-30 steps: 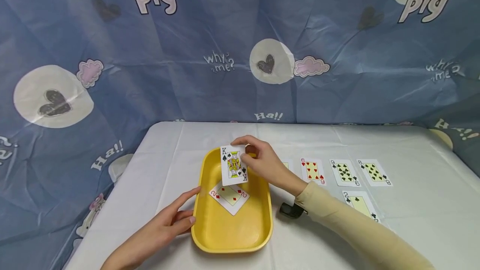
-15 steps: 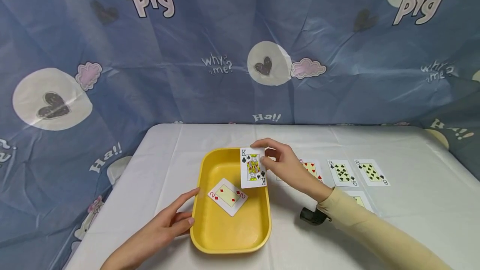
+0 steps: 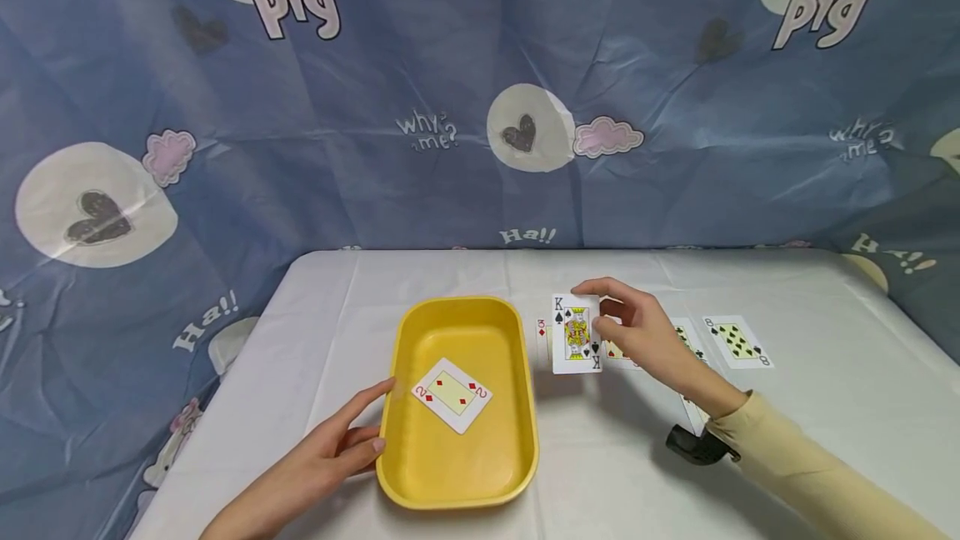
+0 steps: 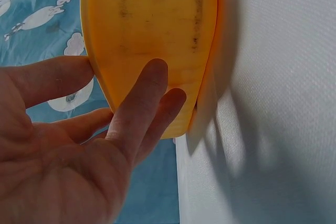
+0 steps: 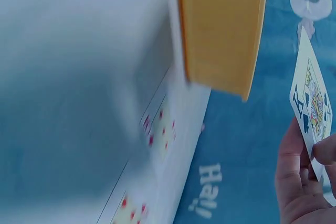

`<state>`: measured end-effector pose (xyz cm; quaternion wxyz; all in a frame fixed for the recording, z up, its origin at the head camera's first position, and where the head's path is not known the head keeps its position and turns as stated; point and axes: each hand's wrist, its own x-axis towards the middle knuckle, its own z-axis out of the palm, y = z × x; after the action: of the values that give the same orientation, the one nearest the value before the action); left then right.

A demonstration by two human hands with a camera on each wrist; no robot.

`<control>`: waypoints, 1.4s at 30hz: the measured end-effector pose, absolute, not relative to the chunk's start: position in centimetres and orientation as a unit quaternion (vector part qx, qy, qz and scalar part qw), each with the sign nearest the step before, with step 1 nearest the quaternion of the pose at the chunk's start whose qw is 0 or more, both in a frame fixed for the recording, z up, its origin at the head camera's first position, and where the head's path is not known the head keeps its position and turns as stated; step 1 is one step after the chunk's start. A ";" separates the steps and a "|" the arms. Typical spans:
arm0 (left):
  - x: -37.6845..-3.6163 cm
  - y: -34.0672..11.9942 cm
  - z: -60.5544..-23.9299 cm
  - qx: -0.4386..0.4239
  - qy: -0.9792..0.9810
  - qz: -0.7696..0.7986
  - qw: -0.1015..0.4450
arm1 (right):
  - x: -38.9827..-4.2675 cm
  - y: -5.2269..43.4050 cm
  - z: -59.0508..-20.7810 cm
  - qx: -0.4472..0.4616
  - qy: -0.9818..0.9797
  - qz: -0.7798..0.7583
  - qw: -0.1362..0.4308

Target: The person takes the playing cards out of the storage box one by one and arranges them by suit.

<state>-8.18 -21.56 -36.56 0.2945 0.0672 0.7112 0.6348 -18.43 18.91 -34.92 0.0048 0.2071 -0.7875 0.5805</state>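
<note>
My right hand (image 3: 641,332) pinches a king of spades card (image 3: 576,333) by its right side, thumb on the face. It holds the card above the table to the right of the yellow tray (image 3: 522,440); the right wrist view shows the same king card (image 5: 312,103) tilted up in the fingers. Inside the tray a two of diamonds (image 3: 452,395) lies face up at an angle. My left hand (image 3: 330,448) rests against the tray's left side, its fingers loosely extended; the left wrist view has these fingers (image 4: 139,108) touching the outer wall.
Behind the king, a three of diamonds (image 3: 543,340) and a six of hearts (image 3: 621,357) are partly covered. A nine of clubs (image 3: 686,336) and an eight of spades (image 3: 738,342) lie further right. Another card (image 3: 693,415) is mostly hidden by my right wrist. A patterned blue cloth (image 3: 420,190) hangs behind.
My right hand has carried the king of spades to the right, from above the tray to over the table beside it. The left hand has stayed at the tray's side.
</note>
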 end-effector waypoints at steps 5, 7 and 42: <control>-8.1 -21.6 -36.6 0.073 0.712 0.635 0.292 | -18.0 21.3 -34.8 0.200 -0.798 0.568 0.027; -8.1 -21.6 -36.6 0.073 0.711 0.634 0.293 | -17.7 22.3 -34.7 0.196 -0.804 0.561 0.035; -8.3 -21.5 -36.7 0.074 0.723 0.622 0.290 | -14.6 38.0 -37.4 0.123 -0.899 0.416 0.061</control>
<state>-8.27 -21.53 -36.72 0.2904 0.0742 0.7232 0.6222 -14.58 37.99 -37.37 0.0615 0.1229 -0.8988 0.4163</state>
